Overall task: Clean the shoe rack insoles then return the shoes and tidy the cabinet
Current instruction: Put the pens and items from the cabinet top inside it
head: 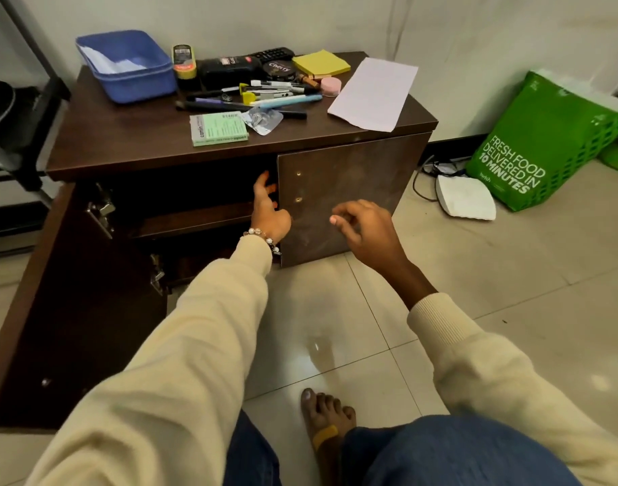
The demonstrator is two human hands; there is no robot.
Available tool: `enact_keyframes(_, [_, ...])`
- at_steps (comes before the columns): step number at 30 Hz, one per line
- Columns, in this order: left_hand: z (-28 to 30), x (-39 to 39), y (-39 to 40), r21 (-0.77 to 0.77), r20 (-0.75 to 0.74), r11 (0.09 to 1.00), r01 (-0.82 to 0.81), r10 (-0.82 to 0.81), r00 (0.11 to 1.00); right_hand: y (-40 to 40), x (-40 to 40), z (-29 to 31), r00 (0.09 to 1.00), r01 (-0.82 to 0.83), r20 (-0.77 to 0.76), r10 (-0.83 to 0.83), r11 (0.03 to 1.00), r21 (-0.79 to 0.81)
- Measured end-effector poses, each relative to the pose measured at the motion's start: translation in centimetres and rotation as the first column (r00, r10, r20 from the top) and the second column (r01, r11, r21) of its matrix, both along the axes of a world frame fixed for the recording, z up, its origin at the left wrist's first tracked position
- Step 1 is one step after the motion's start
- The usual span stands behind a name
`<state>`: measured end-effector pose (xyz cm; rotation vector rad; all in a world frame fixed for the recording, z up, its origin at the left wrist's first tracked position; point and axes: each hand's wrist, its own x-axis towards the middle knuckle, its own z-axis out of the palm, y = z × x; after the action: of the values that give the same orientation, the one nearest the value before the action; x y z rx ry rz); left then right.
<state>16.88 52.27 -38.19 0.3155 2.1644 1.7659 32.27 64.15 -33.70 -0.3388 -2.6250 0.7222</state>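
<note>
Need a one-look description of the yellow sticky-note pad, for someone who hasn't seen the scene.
Start at the dark brown cabinet against the wall; its top is littered with pens. Near the back edge, between a round black tin and a white sheet of paper, lies the sticky-note pad. It is the only flat, square, bright yellow block there.

I have one view only, from the camera worn on the head, looking forward and steeply down. It sits close above the low dark brown wooden cabinet [230, 142], whose cluttered top fills the upper frame; the pale tiled floor [476, 292] spreads below. Both cream sleeves reach in from the bottom edge; wide-angle bending curves the edges.
</note>
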Motion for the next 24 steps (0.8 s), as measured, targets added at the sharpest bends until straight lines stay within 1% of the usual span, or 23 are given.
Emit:
enact_keyframes(1, [0.1, -0.4, -0.2, -0.039, -0.02, 0.999, 0.029, -0.029, 0.999, -0.1, 0.0, 0.0, 1.0, -0.001, -0.009, 0.001, 1.0, -0.017])
enact_keyframes(2, [0.3, -0.5, -0.4, -0.118, -0.068, 0.992, 0.054, -0.063, 0.996, -0.1, 0.0, -0.1, 1.0, 0.001, -0.024, -0.002, 0.999, -0.042])
enact_keyframes(3, [0.5, -0.1, -0.6, -0.203, -0.128, 0.978, 0.05, -0.077, 0.989, -0.2, 0.1, -0.1, 0.999, 0.007, -0.045, -0.01, 0.997, -0.076])
enact_keyframes(4, [0.5, 0.6, -0.9, -0.239, -0.181, 0.971, 0.018, -0.063, 0.982, -0.3, 0.1, -0.1, 0.997, 0.015, -0.074, -0.023, 0.993, -0.116])
enact_keyframes(5, [0.4, 1.9, -1.2, -0.221, -0.212, 0.975, -0.01, -0.038, 0.977, -0.5, 0.3, -0.1, 0.994, 0.028, -0.101, -0.045, 0.986, -0.163])
enact_keyframes(6, [0.2, 3.4, -1.4, -0.161, -0.217, 0.987, -0.023, -0.013, 0.976, -0.7, 0.5, 0.1, 0.989, 0.048, -0.129, -0.078, 0.974, -0.219])
enact_keyframes(8, [0.2, 6.5, -1.8, -0.015, -0.168, 1.0, -0.014, 0.011, 0.986, -0.9, 1.1, 0.7, 0.965, 0.103, -0.194, -0.179, 0.932, -0.347])
enact_keyframes(10, [0.6, 9.0, -1.5, 0.073, -0.141, 0.997, 0.028, -0.017, 0.99, -0.9, 1.8, 1.4, 0.929, 0.175, -0.224, -0.296, 0.881, -0.44])
enact_keyframes(11, [0.9, 10.1, -1.3, 0.091, -0.156, 0.994, 0.061, -0.046, 0.987, -0.7, 2.4, 1.9, 0.917, 0.217, -0.197, -0.348, 0.847, -0.485])
enact_keyframes(13, [1.5, 12.0, -0.7, 0.111, -0.202, 0.984, 0.141, -0.117, 0.972, 0.2, 3.5, 2.6, 0.912, 0.299, -0.065, -0.405, 0.766, -0.569])
enact_keyframes(16, [1.7, 14.8, 0.4, 0.123, -0.194, 0.945, 0.304, -0.277, 0.941, 2.0, 5.8, 3.5, 0.916, 0.388, 0.19, -0.354, 0.66, -0.644])
enact_keyframes(18, [1.6, 16.6, 1.8, 0.068, -0.224, 0.906, 0.417, -0.394, 0.892, 3.5, 7.3, 3.8, 0.905, 0.421, 0.257, -0.338, 0.636, -0.647])
enact_keyframes(20, [1.6, 18.5, 3.6, -0.062, -0.312, 0.853, 0.518, -0.51, 0.802, 5.3, 8.8, 4.1, 0.872, 0.484, 0.262, -0.413, 0.656, -0.578])
enact_keyframes(21, [1.6, 19.5, 4.8, -0.122, -0.314, 0.808, 0.576, -0.582, 0.75, 6.4, 9.6, 4.4, 0.844, 0.534, 0.262, -0.468, 0.688, -0.492])
enact_keyframes(23, [1.8, 21.1, 7.2, -0.189, -0.224, 0.692, 0.696, -0.721, 0.656, 8.7, 11.2, 4.7, 0.796, 0.603, 0.276, -0.539, 0.747, -0.28])
enact_keyframes(24, [1.9, 21.7, 8.4, -0.223, -0.184, 0.627, 0.746, -0.779, 0.6, 9.8, 11.8, 4.8, 0.784, 0.611, 0.287, -0.55, 0.765, -0.204])
